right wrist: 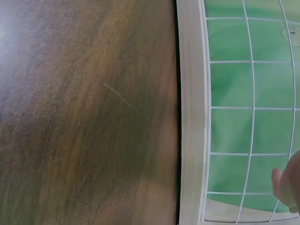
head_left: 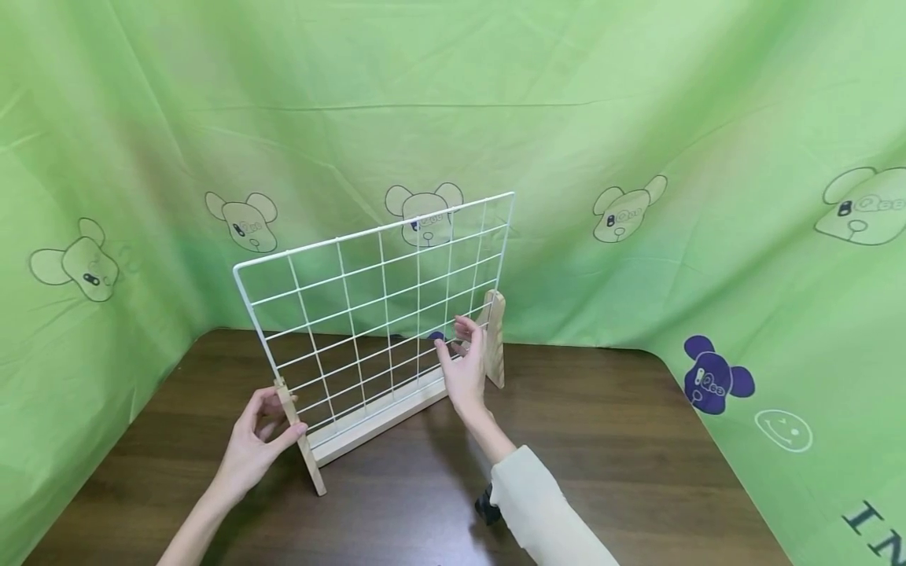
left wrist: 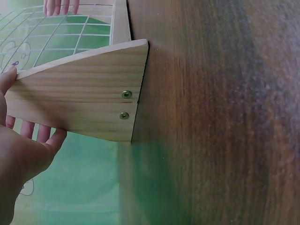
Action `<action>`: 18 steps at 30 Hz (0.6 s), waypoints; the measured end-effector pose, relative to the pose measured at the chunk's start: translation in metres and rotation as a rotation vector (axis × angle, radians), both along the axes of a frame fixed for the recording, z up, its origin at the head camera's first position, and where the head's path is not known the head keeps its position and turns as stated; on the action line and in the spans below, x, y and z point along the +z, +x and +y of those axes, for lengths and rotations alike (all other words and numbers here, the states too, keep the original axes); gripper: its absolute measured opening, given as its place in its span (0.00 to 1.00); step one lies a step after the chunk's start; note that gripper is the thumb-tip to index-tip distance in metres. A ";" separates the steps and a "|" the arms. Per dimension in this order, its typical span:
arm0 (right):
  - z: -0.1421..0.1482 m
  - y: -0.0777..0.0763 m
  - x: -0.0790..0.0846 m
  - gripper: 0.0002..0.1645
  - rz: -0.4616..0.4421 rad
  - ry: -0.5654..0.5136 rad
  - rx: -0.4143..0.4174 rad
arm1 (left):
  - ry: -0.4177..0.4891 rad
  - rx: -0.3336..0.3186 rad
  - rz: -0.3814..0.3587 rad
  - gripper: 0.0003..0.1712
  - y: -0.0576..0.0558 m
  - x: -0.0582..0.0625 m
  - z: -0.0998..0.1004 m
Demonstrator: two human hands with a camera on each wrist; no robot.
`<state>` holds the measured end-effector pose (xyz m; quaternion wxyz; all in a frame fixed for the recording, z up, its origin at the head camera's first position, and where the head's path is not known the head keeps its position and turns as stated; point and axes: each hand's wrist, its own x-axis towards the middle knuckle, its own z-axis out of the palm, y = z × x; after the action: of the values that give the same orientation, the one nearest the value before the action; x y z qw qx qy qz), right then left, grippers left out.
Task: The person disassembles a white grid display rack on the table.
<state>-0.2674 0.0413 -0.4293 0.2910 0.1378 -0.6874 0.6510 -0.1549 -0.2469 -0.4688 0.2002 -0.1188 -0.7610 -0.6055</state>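
Nearest, a pale sleeve (head_left: 545, 503) reaches over the brown table (head_left: 602, 440), a dark object (head_left: 487, 505) partly hidden beside it. The left hand (head_left: 248, 452) grips the left side panel (left wrist: 93, 77), thumb on one edge, fingers on the other. Beyond, a wooden base bar (head_left: 382, 427) lies low between the panels, under the upright white wire grid (head_left: 385, 298). The right hand (head_left: 467, 373), thumb and fingers parted, is close to the grid beside the right side panel (head_left: 497, 346); contact cannot be told. The step in hand seems to be steadying or straightening the assembly; the next move probably calls for an even hold at both ends. Green cloth (head_left: 495, 63) hangs behind.
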 end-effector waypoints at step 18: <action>0.005 -0.031 -0.023 0.35 -0.024 0.031 -0.142 | 0.013 0.010 -0.002 0.30 -0.001 -0.004 0.001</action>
<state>-0.2980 0.0459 -0.4524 0.3260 0.0852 -0.7090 0.6195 -0.1560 -0.2463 -0.4726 0.2033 -0.1132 -0.7577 -0.6097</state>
